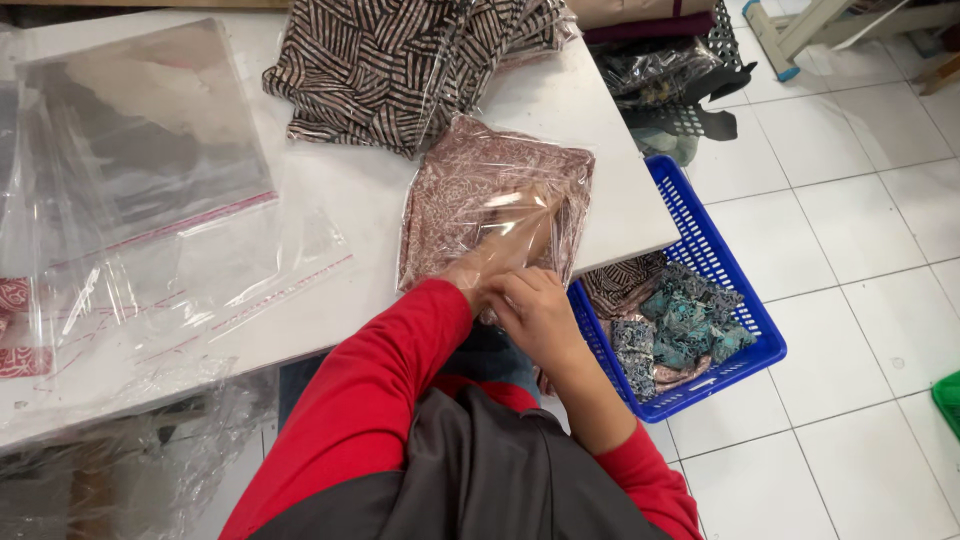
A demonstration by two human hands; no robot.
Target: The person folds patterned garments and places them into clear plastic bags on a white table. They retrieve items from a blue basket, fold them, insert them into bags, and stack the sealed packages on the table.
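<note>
A folded brown patterned cloth in a clear plastic bag (490, 195) lies at the near right corner of the white table (620, 200). My left hand (505, 250) is pushed inside the bag's open end, seen through the plastic, flat against the cloth. My right hand (535, 310) grips the bag's open edge at the table rim, fingers curled on the plastic. Both arms wear red sleeves.
Clear empty plastic bags (150, 150) are spread over the table's left. Bagged black-and-white striped cloths (390, 60) lie at the back. A blue basket (700, 230) with packed patterned cloths stands on the tiled floor at right. More bags hang under the table.
</note>
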